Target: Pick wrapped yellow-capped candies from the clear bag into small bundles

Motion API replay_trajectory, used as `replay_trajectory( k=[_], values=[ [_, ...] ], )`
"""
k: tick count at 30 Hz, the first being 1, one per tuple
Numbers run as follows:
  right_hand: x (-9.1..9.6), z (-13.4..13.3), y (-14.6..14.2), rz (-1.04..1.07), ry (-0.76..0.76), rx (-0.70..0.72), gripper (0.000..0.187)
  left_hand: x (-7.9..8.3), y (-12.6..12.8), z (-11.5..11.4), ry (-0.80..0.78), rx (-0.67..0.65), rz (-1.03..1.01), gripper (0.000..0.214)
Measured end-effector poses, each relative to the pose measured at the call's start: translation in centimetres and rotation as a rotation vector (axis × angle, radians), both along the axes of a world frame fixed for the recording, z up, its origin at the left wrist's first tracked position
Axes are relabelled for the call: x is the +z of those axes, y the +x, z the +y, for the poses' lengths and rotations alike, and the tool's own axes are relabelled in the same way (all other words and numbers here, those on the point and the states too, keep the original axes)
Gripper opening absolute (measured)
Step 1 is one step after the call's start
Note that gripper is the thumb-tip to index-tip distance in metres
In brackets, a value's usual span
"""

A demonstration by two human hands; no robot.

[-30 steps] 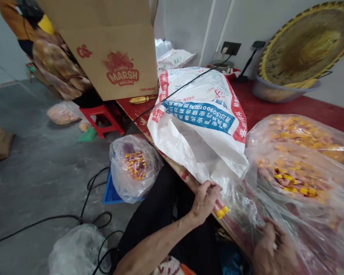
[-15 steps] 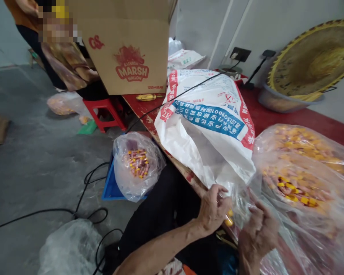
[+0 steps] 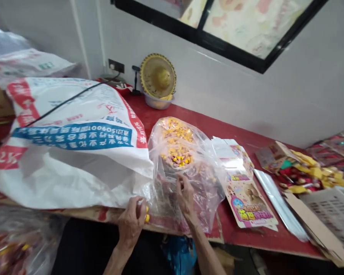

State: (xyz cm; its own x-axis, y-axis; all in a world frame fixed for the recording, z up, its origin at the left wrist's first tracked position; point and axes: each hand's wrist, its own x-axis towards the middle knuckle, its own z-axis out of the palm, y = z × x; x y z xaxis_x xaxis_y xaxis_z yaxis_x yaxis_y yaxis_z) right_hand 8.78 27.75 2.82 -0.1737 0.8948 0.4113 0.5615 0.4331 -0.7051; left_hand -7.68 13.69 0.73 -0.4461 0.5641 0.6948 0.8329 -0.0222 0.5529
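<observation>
My left hand [image 3: 132, 218] is at the table's front edge, fingers curled round something small that I cannot make out. Small yellow pieces [image 3: 147, 214] show right beside its fingers. My right hand [image 3: 185, 196] is over the near part of a clear plastic bag [image 3: 196, 214], its fingers bent and a little apart, with nothing visible in them. Just beyond its fingertips, yellow and pinkish small pieces [image 3: 179, 159] lie inside the bag. To the left of both hands spreads a large white woven sack [image 3: 83, 173] with red and blue print.
Printed flat cartons [image 3: 249, 202] and a clear plastic film stack [image 3: 281, 208] lie to the right. Further right are a carton [image 3: 276, 154] with yellow and red packets and a pale basket [image 3: 332, 214]. A straw hat [image 3: 158, 76] leans at the wall. A black cable [image 3: 74, 98] crosses the sack.
The view has swung to the right, bringing the cartons and window in. My right hand has moved from beside the left hand toward the bag of pieces. My left hand stays at the edge.
</observation>
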Motion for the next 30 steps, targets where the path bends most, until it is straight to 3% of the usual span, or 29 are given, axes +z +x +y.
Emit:
replay_trajectory(
  k=[3, 5, 9, 14, 20, 25, 30],
  values=[
    [1.8, 6.1, 0.9, -0.275, 0.045, -0.009, 0.039, -0.8, -0.1, 0.3, -0.090, 0.032, -0.075, 0.029],
    [2.3, 9.7, 0.7, -0.342, 0.022, -0.025, 0.038, -1.3, -0.2, 0.4, -0.137, 0.021, -0.079, 0.033],
    [1.7, 13.3, -0.7, -0.409, -0.034, -0.018, 0.035, -1.6, -0.4, 0.2, -0.158, -0.031, -0.029, 0.036],
    [1.5, 13.2, -1.5, -0.458, -0.072, 0.114, 0.030, -1.7, -0.6, 0.0, -0.117, -0.014, 0.047, 0.034],
    [2.7, 12.7, -0.8, -0.552, -0.108, 0.040, 0.026, -1.7, -1.0, -0.1, -0.217, -0.010, 0.003, 0.035],
    [3.8, 12.3, -1.4, -0.634, -0.073, 0.047, 0.026, -1.8, -0.7, -0.1, -0.198, 0.062, -0.030, 0.034],
    [4.6, 12.5, -0.9, -0.736, -0.028, 0.074, 0.023, -1.6, -0.7, -0.1, -0.192, 0.040, 0.029, 0.033]
  ],
)
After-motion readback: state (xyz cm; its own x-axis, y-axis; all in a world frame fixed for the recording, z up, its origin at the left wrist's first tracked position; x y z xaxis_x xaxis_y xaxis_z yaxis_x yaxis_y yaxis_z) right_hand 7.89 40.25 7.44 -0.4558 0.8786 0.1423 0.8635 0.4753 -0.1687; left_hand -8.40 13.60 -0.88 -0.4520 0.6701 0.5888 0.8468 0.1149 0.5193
